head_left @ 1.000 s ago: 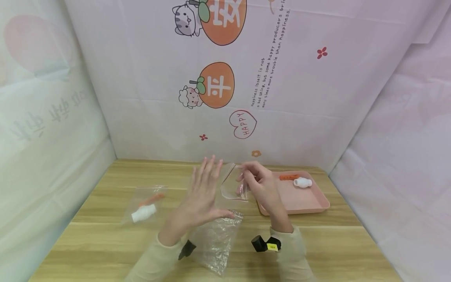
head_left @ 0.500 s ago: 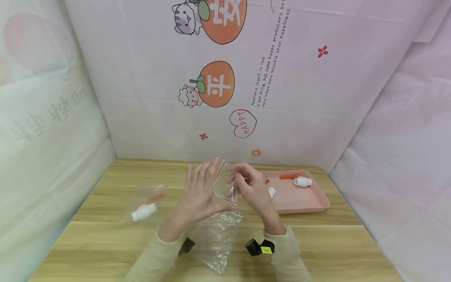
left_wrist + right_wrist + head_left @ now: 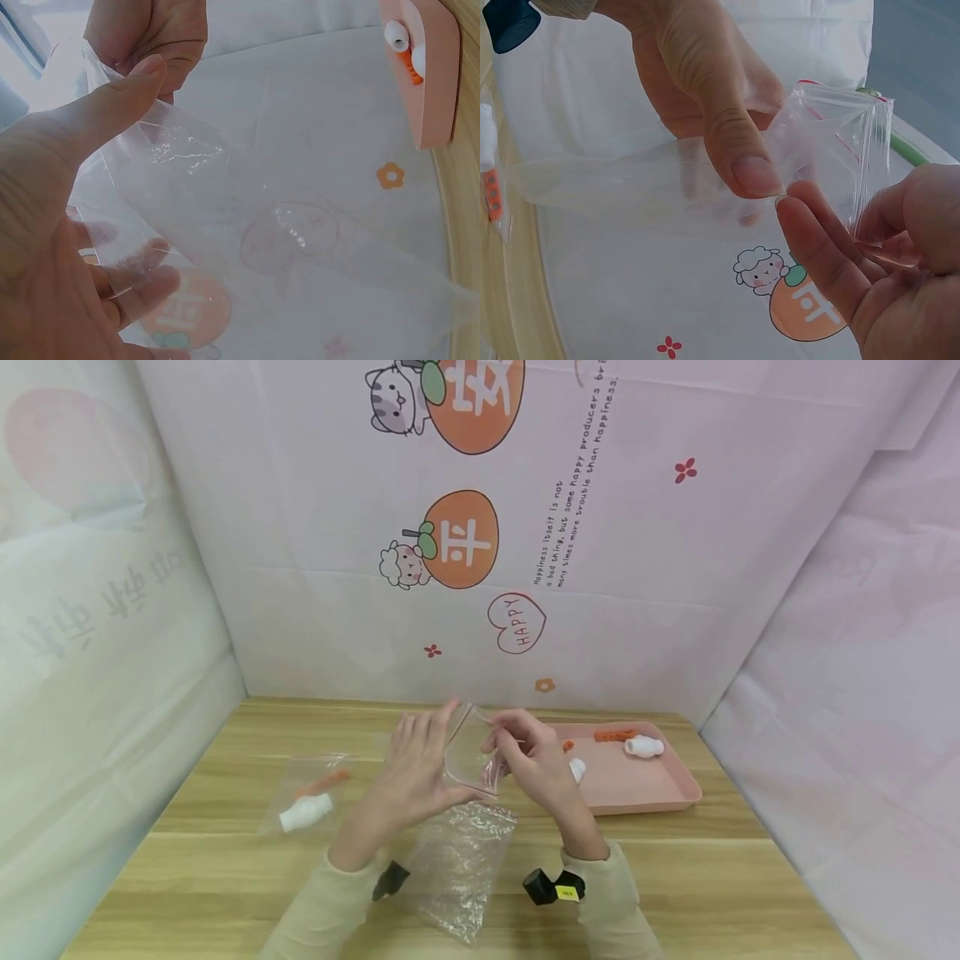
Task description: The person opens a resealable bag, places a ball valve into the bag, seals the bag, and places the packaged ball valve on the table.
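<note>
A clear zip bag (image 3: 472, 752) with a red seal line is held between my two hands, its mouth turned toward my right hand. My right hand (image 3: 536, 760) pinches the film near the mouth, as the right wrist view also shows. My left hand (image 3: 416, 768) lies along the bag's other side. Its thumb (image 3: 124, 105) and its fairly straight fingers (image 3: 150, 289) stand apart on either side of the film. Part of the right fingers shows through the plastic. I see nothing inside this bag.
More clear bags (image 3: 465, 860) lie on the wood table below my hands. A filled bag at left holds a white bulging piece (image 3: 306, 812) and an orange strip (image 3: 322, 785). A pink tray (image 3: 637, 789) at right carries orange strips (image 3: 615, 736) and white pieces (image 3: 643, 747).
My right hand has brought the bag leftward, uncovering more of the tray. My left hand's thumb and fingers have come onto the bag's edges.
</note>
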Action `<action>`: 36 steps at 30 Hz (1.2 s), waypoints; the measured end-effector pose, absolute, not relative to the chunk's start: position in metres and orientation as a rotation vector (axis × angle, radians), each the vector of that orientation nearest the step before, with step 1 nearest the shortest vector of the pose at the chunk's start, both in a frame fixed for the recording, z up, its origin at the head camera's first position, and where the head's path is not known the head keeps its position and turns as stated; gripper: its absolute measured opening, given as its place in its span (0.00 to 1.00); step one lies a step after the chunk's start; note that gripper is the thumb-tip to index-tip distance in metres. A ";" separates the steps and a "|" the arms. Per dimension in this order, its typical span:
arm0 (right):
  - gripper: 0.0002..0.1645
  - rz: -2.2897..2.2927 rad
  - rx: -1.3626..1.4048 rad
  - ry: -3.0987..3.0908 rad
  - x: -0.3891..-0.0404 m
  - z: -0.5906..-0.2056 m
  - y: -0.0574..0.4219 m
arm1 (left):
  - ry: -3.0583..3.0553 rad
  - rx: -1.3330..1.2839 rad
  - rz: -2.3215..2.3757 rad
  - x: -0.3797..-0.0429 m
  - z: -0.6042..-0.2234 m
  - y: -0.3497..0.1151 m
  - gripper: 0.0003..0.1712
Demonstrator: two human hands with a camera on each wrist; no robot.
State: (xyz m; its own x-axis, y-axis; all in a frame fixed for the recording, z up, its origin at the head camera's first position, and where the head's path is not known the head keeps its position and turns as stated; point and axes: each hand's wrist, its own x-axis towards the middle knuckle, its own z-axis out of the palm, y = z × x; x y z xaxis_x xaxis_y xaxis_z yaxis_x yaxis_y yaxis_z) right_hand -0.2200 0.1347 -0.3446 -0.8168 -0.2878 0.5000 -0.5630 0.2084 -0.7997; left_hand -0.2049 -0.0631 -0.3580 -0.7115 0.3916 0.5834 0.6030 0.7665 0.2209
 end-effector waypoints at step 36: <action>0.17 1.705 0.656 -2.389 -0.245 -0.346 0.184 | -2.586 -0.791 -1.068 -0.208 -0.358 -0.072 0.48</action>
